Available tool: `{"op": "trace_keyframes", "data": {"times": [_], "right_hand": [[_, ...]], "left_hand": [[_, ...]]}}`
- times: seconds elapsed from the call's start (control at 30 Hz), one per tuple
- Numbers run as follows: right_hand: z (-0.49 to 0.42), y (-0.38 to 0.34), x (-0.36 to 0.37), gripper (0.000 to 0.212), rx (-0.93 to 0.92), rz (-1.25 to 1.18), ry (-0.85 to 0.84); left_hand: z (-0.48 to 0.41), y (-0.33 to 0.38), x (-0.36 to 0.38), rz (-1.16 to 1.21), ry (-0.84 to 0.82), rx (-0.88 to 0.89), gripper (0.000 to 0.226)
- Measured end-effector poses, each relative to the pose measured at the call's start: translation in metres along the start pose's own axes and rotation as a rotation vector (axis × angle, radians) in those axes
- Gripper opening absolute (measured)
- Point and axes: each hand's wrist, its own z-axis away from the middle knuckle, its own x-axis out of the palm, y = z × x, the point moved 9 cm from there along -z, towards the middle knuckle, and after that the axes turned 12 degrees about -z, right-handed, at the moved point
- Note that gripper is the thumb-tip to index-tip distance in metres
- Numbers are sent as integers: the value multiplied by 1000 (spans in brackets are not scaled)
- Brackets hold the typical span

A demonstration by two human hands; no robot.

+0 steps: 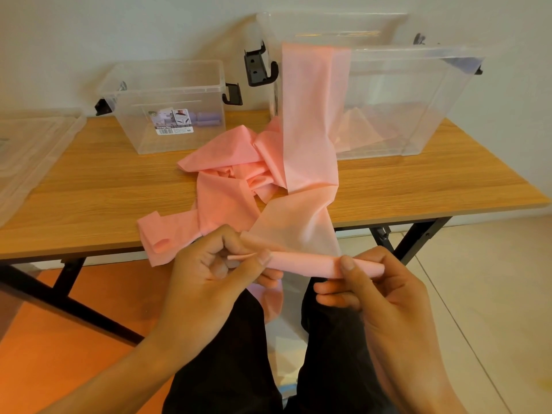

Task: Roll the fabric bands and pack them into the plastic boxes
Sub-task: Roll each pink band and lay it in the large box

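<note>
Closest to me, my left hand (215, 273) and right hand (385, 297) each pinch one end of the rolled start of the pink fabric band (307, 262), held just off the near edge of the wooden table (89, 186). From there the band climbs onto the tabletop, bunches in a loose heap, and drapes over the rim of the large clear plastic box (418, 100) at back right. At back left stands a smaller clear box (140, 138) holding purple rolls (207, 119).
</note>
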Motion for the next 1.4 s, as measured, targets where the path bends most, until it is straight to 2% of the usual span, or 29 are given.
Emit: {"op": "trace_keyframes", "data": {"times": [0.07, 0.23, 0.33, 0.47, 0.57, 0.73, 0.83, 0.97, 1.2, 1.3, 1.4], "right_hand": [[0, 2, 0, 29, 17, -31, 5], [1, 2, 3, 20, 25, -98, 1], [1, 1, 3, 15, 8, -84, -17], [0, 1, 1, 21, 19, -45, -39], [1, -1, -2, 17, 1, -6, -36], [1, -2, 1, 10, -10, 13, -18], [1, 2, 1, 18, 15, -14, -3], [1, 3, 2, 17, 22, -60, 2], [2, 5, 4, 29, 39, -25, -21], [2, 5, 4, 17, 30, 4, -17], [1, 3, 6, 21, 22, -2, -16]], "left_hand": [[0, 0, 0, -5, 11, -5, 15], [1, 2, -1, 12, 36, 3, 19], [1, 2, -1, 1, 37, 17, 19], [1, 2, -3, -25, 43, 31, 12], [0, 2, -2, -19, 28, 39, 6], [0, 3, -2, -4, 8, 49, 12], [1, 1, -3, -24, 6, 44, 10], [0, 1, -5, -73, 24, 62, 10], [0, -3, -7, -43, 74, 27, 10], [0, -2, -6, -42, 56, 42, 12], [1, 0, -1, -10, 23, 42, 16]]}}
